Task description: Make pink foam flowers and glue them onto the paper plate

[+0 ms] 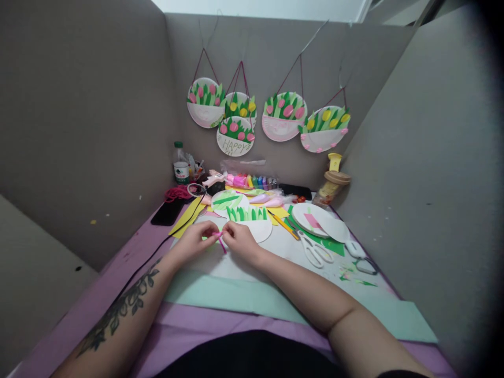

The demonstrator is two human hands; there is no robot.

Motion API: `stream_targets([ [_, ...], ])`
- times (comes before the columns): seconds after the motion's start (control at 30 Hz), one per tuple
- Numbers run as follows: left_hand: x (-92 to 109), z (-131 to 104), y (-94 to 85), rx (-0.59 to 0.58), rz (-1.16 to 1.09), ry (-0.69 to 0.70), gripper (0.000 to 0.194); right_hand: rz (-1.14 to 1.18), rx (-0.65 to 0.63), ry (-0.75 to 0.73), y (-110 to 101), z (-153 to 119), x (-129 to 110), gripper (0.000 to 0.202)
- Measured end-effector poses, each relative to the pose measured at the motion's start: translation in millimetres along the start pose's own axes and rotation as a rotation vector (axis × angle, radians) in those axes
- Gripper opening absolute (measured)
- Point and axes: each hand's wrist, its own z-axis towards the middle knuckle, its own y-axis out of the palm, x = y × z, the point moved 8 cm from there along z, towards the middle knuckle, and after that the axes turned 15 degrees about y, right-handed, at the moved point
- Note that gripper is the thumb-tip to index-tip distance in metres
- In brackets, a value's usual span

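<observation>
Between my two hands, low over the white work surface, is a short length of bright pink cord [222,245], its end hanging down. My left hand [197,234] pinches the cord between thumb and fingers. Close beside it, my right hand [238,239] is closed on the same cord, fingertips nearly touching the left ones. Just behind my right hand lies a cut paper plate [260,230] with green paper leaves [247,213] standing along its straight edge. Another plate with pale green pieces [239,200] lies behind that.
White scissors [315,249], a yellow craft knife [285,226] and stacked paper plates [307,223] lie to the right. At left are a black phone [169,211], pink cord bundle [179,192] and bottle [180,165]. A black cable [157,249] crosses the left side. Finished plates [283,128] hang on the back wall.
</observation>
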Motion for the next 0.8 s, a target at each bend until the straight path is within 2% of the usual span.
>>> stream_targets([
  [0.13, -6.6, -0.6, -12.5, 0.106, -0.030, -0.051, 0.027, 0.103, 0.088, 0.073, -24.3, 7.0, 7.8, 0.012],
  [0.2, -14.5, -1.6, -16.7, 0.126, -0.001, -0.079, 0.029, 0.192, 0.089, 0.101, -32.3, 10.8, 12.6, 0.013],
  [0.3, -27.2, -3.0, -17.0, 0.058, 0.188, -0.109, 0.032, 0.376, -0.051, 0.111, -25.8, 14.9, 14.8, 0.020],
  [0.4, -34.3, -3.4, -11.1, -0.087, 0.420, -0.102, 0.028, 0.537, -0.185, 0.124, -12.6, 15.7, 14.1, 0.027],
  [0.47, -36.2, -3.6, -6.8, -0.156, 0.468, -0.093, 0.029, 0.598, -0.228, 0.128, -7.7, 15.3, 13.8, 0.031],
  [0.53, -36.7, -3.8, -3.8, -0.190, 0.452, -0.087, 0.030, 0.633, -0.237, 0.126, -7.5, 14.6, 14.1, 0.033],
  [0.63, -36.5, -4.0, -0.2, -0.216, 0.432, -0.053, 0.029, 0.645, -0.181, 0.127, -15.0, 13.8, 16.8, 0.031],
  [0.8, -40.3, -6.0, 1.2, -0.204, 0.409, -0.021, 0.030, 0.619, -0.101, 0.124, -27.0, 16.0, 20.2, 0.025],
])
